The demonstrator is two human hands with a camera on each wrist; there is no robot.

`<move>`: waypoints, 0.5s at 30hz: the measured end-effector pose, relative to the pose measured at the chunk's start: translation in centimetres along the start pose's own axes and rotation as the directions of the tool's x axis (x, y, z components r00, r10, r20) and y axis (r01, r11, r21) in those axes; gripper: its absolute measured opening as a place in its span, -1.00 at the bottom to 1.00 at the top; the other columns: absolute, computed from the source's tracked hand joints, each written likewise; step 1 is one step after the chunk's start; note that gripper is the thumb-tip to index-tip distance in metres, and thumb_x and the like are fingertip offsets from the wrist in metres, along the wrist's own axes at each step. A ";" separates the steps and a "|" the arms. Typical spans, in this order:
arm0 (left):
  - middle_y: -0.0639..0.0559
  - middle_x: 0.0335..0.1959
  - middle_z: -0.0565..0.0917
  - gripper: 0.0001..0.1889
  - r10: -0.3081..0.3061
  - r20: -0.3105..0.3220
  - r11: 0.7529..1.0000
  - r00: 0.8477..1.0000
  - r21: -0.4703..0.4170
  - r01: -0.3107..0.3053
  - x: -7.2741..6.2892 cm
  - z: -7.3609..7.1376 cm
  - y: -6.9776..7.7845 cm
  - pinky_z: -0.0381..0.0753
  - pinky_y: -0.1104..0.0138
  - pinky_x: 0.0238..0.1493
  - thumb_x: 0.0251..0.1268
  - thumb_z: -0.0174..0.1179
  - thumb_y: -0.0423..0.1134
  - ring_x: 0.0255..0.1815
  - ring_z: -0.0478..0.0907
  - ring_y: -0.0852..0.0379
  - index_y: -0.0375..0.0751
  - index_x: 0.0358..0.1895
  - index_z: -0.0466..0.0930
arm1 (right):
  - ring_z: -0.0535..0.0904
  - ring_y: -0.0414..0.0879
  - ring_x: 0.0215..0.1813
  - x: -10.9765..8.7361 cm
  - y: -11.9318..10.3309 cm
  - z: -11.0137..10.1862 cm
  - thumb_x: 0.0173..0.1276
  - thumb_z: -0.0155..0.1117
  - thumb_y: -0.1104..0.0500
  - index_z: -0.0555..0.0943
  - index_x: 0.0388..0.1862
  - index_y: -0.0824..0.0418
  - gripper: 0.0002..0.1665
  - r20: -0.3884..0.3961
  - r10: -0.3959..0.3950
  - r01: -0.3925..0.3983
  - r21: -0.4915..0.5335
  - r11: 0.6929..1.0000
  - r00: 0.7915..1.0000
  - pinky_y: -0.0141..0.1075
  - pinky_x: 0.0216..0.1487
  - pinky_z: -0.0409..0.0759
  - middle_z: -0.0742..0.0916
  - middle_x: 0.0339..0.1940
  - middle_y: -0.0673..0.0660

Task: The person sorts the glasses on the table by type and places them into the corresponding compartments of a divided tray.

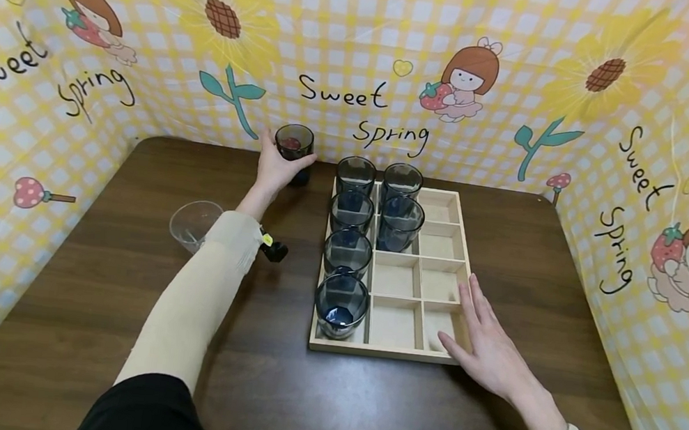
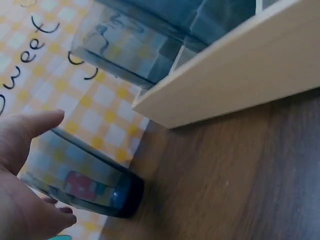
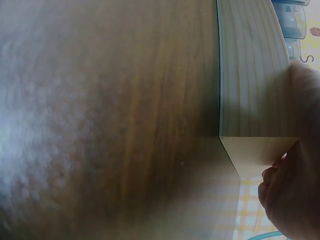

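At the back edge of the table, my left hand (image 1: 276,169) curls round a dark tinted glass (image 1: 304,142), thumb across its near side. In the left wrist view, the glass (image 2: 122,192) has its base at the tabletop, and a pink print shows through it. My right hand (image 1: 491,349) rests on the near right corner of a wooden tray (image 1: 393,352) with fingers straight. This divided tray holds several dark tinted glasses (image 1: 341,306) filling its left column, plus two more (image 1: 400,224) in the far half of the middle column.
A clear glass (image 1: 192,223) stands on the table left of the tray, beside my left forearm. Yellow checked cloth (image 1: 349,47) with printed figures walls in the back and both sides of the brown table (image 1: 275,390).
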State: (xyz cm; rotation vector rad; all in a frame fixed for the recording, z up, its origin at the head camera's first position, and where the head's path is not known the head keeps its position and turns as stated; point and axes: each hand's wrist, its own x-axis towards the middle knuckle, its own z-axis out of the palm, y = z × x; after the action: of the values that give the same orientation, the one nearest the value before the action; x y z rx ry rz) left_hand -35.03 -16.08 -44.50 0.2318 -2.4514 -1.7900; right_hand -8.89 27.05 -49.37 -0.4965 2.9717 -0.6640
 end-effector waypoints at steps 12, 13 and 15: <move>-0.17 0.70 0.32 -0.04 -0.089 -0.099 0.990 0.991 -0.117 0.077 0.7 1.3 -0.1 0.30 0.02 0.76 0.38 0.53 -0.28 0.76 0.24 -0.14 -0.02 0.74 0.15 | 0.07 0.46 0.81 -0.1 0.1 0.1 0.60 0.38 -0.17 -0.10 0.87 0.26 0.22 -0.007 -0.004 0.004 0.003 1.000 1.000 0.41 0.62 0.35 -0.06 0.90 0.33; -0.17 0.67 0.36 -0.07 -0.101 -0.109 0.987 0.989 -0.133 0.086 0.7 1.4 0.0 0.33 0.04 0.74 0.37 0.54 -0.29 0.74 0.27 -0.14 -0.02 0.72 0.21 | 0.07 0.46 0.81 -0.1 0.1 0.1 0.59 0.39 -0.16 -0.10 0.87 0.26 0.22 -0.011 -0.006 0.006 0.002 1.000 1.000 0.41 0.62 0.35 -0.06 0.90 0.33; -0.16 0.63 0.42 -0.10 -0.116 -0.124 0.981 0.985 -0.167 0.095 0.5 1.5 0.4 0.37 0.06 0.72 0.34 0.55 -0.33 0.70 0.33 -0.12 -0.02 0.69 0.29 | 0.08 0.46 0.81 -0.1 0.1 0.1 0.59 0.39 -0.16 -0.10 0.87 0.25 0.22 -0.015 -0.008 0.008 0.001 1.000 1.000 0.41 0.62 0.36 -0.06 0.90 0.33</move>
State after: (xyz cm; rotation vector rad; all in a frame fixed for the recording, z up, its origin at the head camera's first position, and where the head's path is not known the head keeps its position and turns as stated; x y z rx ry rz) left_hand -35.76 -14.66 -44.59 0.4601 -2.2297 -1.9351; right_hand -8.81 27.12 -49.52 -0.5057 2.9848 -0.6736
